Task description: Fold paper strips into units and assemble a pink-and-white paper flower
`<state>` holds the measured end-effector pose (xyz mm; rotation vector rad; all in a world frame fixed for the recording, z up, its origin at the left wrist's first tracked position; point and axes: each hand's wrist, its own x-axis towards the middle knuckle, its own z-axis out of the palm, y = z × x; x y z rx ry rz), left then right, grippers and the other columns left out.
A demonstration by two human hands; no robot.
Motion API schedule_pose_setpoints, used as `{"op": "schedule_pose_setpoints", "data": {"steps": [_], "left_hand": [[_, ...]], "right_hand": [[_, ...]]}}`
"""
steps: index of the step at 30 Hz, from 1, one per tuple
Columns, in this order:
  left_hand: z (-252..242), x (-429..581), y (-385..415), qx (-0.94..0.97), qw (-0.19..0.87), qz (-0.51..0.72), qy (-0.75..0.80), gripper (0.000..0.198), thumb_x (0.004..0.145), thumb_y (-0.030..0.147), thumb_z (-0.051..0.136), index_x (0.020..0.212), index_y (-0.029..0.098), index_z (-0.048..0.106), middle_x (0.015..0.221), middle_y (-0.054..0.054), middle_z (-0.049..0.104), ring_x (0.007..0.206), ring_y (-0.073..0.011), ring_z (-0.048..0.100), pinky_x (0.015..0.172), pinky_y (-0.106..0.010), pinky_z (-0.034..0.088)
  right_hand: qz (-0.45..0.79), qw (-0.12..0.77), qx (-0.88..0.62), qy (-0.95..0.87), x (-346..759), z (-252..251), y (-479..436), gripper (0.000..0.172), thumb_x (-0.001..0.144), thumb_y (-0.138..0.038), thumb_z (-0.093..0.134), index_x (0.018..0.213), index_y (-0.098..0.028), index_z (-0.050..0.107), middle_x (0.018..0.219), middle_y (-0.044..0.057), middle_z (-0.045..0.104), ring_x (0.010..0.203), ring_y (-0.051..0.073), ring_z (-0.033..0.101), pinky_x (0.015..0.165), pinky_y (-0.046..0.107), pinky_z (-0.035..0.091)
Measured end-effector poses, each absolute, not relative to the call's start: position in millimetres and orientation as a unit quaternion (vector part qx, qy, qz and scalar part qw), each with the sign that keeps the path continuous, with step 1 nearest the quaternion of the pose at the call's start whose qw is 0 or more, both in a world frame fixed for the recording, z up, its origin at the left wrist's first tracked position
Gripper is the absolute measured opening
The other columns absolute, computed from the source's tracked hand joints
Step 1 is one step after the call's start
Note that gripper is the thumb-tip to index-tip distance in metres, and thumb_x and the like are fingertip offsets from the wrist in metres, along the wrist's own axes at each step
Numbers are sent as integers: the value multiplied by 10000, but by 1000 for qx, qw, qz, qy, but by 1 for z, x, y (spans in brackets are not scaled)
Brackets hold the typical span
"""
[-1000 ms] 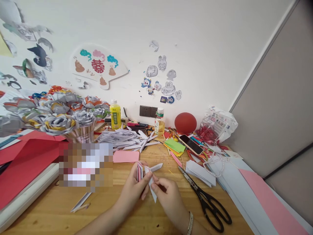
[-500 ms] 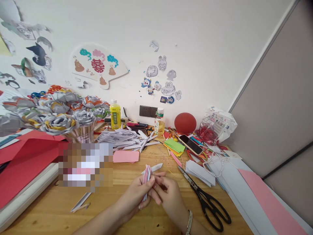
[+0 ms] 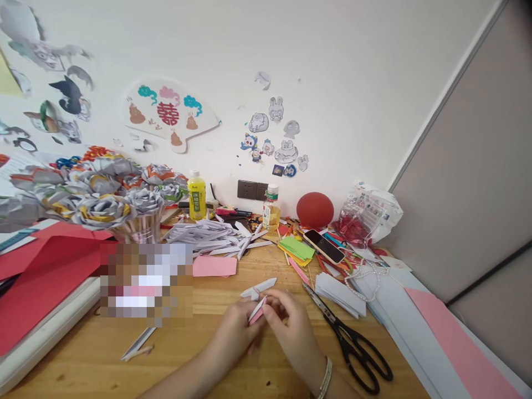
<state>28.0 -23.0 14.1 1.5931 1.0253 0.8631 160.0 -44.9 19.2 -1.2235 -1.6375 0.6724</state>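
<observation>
A small folded piece of pink and white paper is held between my two hands, low over the wooden table. My left hand is closed around its lower part, and its fingertips are mostly hidden. The thumb and index finger of my right hand pinch its upper right end; the other fingers are curled. Just beyond my hands lies a folded white paper strip. Black-handled scissors rest to the right of my right hand, blades pointing away from me.
A pile of folded white strips lies at the back, behind pink paper. Paper flowers stand at left. Two bottles, a red balloon, a phone and white slips are farther right. A pixelated patch covers part of the left side.
The folded paper has gone from upright to tilted toward the right. My right hand has shifted up and now pinches its end, while my left hand has turned around it.
</observation>
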Motion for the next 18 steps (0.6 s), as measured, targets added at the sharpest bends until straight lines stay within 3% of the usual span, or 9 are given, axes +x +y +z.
{"op": "schedule_pose_setpoints", "data": {"steps": [5, 9, 13, 18], "left_hand": [[16, 32, -27, 661, 533, 307, 430, 205, 714, 271, 569, 533, 177, 543, 377, 62, 494, 307, -86, 418, 362, -183, 285], [16, 30, -24, 602, 653, 274, 370, 328, 708, 480, 598, 646, 161, 552, 397, 32, 555, 311, -100, 473, 345, -178, 305], [15, 23, -19, 503, 750, 284, 323, 462, 728, 606, 534, 724, 146, 575, 464, -34, 636, 413, -151, 590, 434, -217, 419], [14, 20, -17, 548, 729, 243, 330, 418, 732, 559, 580, 702, 142, 576, 535, -59, 678, 478, -148, 611, 466, -195, 378]], "right_hand": [[338, 474, -472, -662, 159, 18, -42, 156, 840, -227, 471, 745, -168, 579, 699, 12, 620, 650, 136, 563, 600, 228, 419], [339, 477, -499, -639, 163, 17, -39, 184, 838, -254, 450, 698, -168, 531, 635, -6, 566, 600, 124, 517, 563, 225, 391], [376, 483, -504, -609, 170, 22, -37, 206, 823, -303, 468, 667, -173, 502, 569, -32, 500, 535, 109, 465, 509, 217, 358], [410, 495, -505, -576, 170, 24, -38, 208, 791, -327, 518, 661, -166, 511, 548, -25, 523, 518, 114, 490, 502, 224, 375]]}}
